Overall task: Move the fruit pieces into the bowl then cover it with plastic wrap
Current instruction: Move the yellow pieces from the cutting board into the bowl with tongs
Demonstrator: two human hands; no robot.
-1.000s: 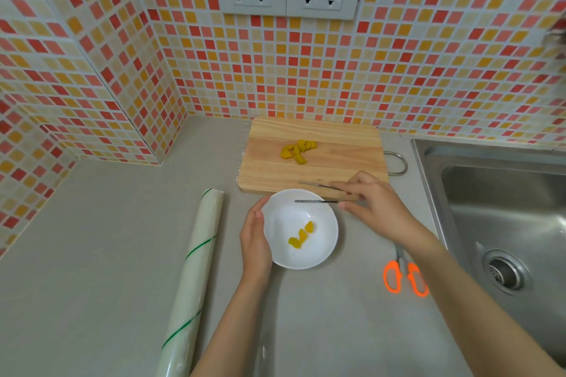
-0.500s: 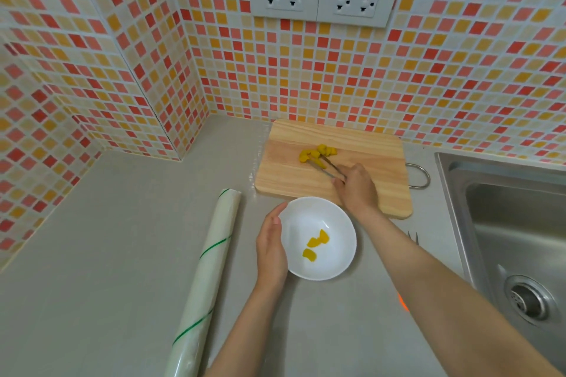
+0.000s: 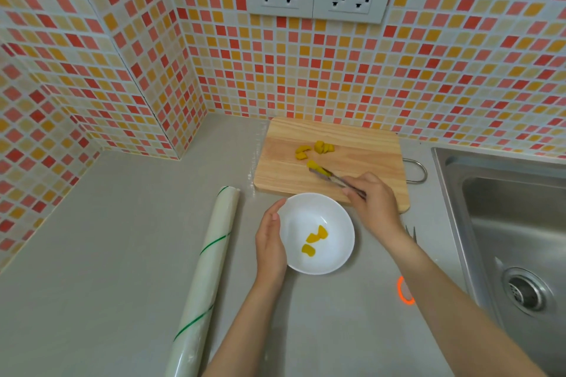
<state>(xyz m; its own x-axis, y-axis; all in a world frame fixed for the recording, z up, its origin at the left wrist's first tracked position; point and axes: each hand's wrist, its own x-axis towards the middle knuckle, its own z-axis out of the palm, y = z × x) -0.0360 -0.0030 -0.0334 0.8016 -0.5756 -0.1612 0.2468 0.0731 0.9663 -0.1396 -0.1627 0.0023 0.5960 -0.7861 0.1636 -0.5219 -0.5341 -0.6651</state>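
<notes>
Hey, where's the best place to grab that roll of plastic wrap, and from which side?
Probably around the middle of the plastic wrap roll, coming from above with the left hand, which rests at the bowl just right of it. The roll is a long, slim cylinder lying flat on the counter, so fingers should wrap across its width, and a mid-length grip should keep it from tipping.

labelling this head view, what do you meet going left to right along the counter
plastic wrap roll → left hand → bowl → right hand → scissors → sink
</notes>
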